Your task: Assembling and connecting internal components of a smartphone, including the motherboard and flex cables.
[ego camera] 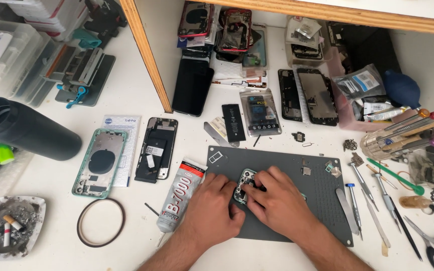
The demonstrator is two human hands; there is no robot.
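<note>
**Phone frame held on grey mat**

A green phone frame (245,184) lies on the grey mat (287,211) at mid-desk (126,90). Both hands grip it: left hand (212,208) at its near-left edge, right hand (276,200) covering most of it. A glue tube (181,194) lies just left of the mat; screwdrivers (377,198) lie to the right.

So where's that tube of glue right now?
In the head view, the glue tube lies on the white table, just off the left edge of the grey work mat, beside the left hand and below the black phone frame.
</note>
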